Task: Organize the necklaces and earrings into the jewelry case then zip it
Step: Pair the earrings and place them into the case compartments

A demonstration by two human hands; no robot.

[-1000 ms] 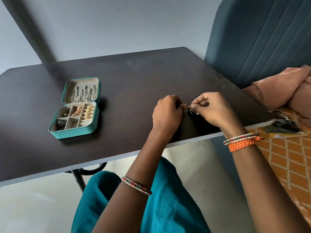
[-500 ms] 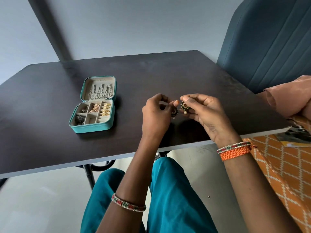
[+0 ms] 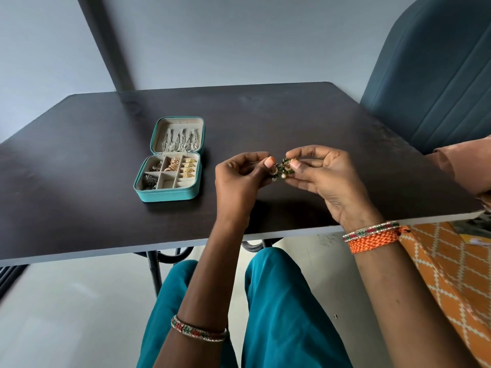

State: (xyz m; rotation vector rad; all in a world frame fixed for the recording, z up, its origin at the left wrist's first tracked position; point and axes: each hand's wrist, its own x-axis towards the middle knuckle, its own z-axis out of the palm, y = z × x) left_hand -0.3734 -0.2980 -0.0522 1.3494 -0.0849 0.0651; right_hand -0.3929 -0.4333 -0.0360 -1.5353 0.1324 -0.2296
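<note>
Hands meet above the table (image 3: 292, 123): left hand (image 3: 239, 181) and right hand (image 3: 326, 179) each pinch the green earrings (image 3: 282, 169) between thumb and fingertips, held just clear of the tabletop. Case (image 3: 170, 192) (lid open, chains in the lid, earrings in compartments) lies well to their left.

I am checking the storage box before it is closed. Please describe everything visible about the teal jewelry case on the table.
The jewelry case is a small teal box with rounded corners and a pale beige lining, lying open on the dark table. Its lid stands tilted back at the far side, with silvery chains hanging inside. The base has dividers: gold earrings in the right column, a gold piece in the middle, dark pieces at left. One near compartment looks empty. Neither hand touches it; it sits apart, left of the left hand.
</note>
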